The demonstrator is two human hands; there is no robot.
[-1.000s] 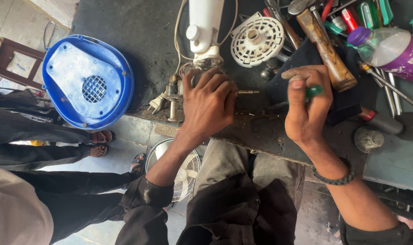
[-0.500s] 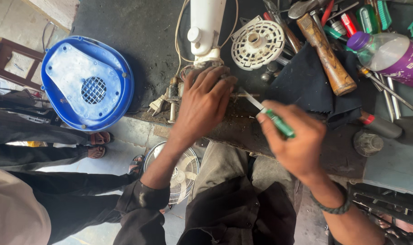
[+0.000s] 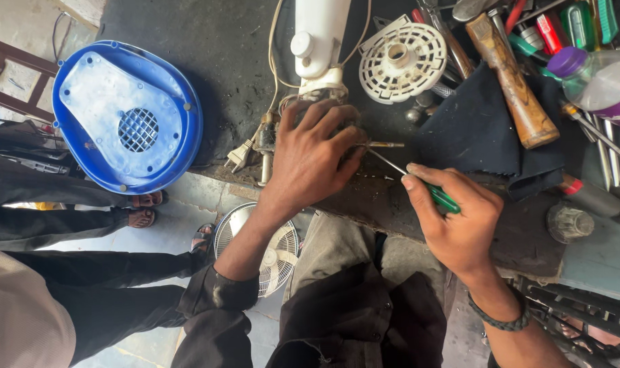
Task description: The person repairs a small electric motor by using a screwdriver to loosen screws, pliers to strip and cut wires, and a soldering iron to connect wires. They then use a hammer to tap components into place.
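Head camera, looking straight down at a dark workbench (image 3: 242, 61). The left hand (image 3: 316, 160) lies palm-down over a small motor assembly (image 3: 323, 99) at the bench's near edge, fingers spread and curled around it so most of it is hidden; a short metal shaft (image 3: 386, 144) sticks out from under the fingers toward the right. The right hand (image 3: 460, 218) is closed around the green handle of a screwdriver (image 3: 419, 180), thumb along the top, and the thin blade runs up and left until its tip meets the motor assembly just beside the left hand's fingertips. A dark bracelet (image 3: 502, 320) circles the right wrist.

Directly above the covered part stands a white fan neck (image 3: 320, 37), with pale cords trailing down to a plug (image 3: 240, 157) at the bench edge. To the right lies a round white slotted fan part (image 3: 400, 63), then a dark cloth (image 3: 477, 133) with a wooden-handled hammer (image 3: 511, 78) across it. A clutter of screwdrivers fills the upper right corner beside a clear bottle with a purple cap (image 3: 599, 82). At the far left sits a blue fan base cover (image 3: 129, 116) with a small central grille. Below the bench, between the person's knees, a small white fan (image 3: 272, 252) rests on the floor.
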